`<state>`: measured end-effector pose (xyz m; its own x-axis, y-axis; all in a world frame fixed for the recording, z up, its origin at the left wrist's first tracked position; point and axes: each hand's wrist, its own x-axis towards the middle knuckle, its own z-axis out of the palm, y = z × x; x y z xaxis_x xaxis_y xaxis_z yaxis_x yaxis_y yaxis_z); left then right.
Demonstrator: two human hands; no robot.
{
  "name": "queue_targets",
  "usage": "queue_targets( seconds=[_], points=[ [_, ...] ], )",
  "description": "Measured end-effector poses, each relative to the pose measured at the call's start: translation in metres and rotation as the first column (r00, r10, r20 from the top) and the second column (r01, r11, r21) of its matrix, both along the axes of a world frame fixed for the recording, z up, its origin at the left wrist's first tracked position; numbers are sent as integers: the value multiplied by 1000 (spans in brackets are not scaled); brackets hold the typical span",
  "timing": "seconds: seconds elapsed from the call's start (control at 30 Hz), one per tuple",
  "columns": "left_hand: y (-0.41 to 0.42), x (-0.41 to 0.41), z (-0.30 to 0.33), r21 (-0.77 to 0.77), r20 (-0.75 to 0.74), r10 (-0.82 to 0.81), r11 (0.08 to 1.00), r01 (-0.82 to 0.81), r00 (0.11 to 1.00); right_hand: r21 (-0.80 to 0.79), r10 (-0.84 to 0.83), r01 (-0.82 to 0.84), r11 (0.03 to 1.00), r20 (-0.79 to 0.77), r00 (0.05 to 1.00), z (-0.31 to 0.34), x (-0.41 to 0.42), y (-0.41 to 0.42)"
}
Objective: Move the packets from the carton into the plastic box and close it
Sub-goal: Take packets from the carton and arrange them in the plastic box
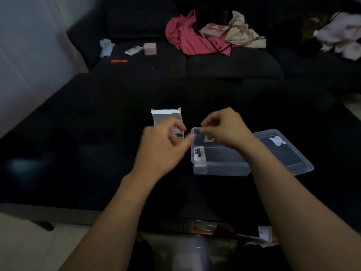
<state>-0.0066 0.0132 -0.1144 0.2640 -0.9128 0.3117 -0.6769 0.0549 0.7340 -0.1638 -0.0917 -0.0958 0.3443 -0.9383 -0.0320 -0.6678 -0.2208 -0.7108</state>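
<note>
Both hands are over the middle of the dark desk (pixel 78 133). The right hand (pixel 226 128) hovers above the far left corner of the clear plastic box (pixel 220 163), fingertips pinched on something small and dark; what it is, I cannot tell. The left hand (pixel 162 147) has fingers loosely curled, holding nothing, in front of the white carton (pixel 166 117). The lid (pixel 289 151) lies against the box's right side.
</note>
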Motion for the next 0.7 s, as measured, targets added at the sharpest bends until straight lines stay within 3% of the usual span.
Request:
queue_targets(
  seconds=[0.03, 0.1, 0.2, 0.3, 0.4, 0.5, 0.7],
  points=[
    [0, 8, 3, -120, -47, 86, 989, -91, 995, -83, 55, -48, 995, 85, 995, 8, 4, 6],
    [-1, 27, 4, -208, -88, 220, 950, -234, 971, -220, 196, -167, 961, 120, 973, 19, 20, 20],
    [-2, 43, -3, -156, -47, 324, 932, -327, 945, -414, 275, -295, 861, -108, 955, 14, 51, 28],
    [-4, 44, -10, -91, 8, 283, 956, -281, 959, -532, 148, -366, 763, -407, 901, -5, 70, 23],
    [-4, 45, -17, 34, 86, 188, 981, -192, 978, -504, 58, -336, 796, -489, 870, -17, 74, 17],
    [-3, 44, -17, 119, 149, 160, 977, -178, 976, -432, 76, -311, 847, -481, 874, -20, 77, 12],
    [-6, 44, -19, 108, 148, 188, 973, -205, 971, -332, 193, -328, 885, -380, 905, -24, 79, 7]
  ],
)
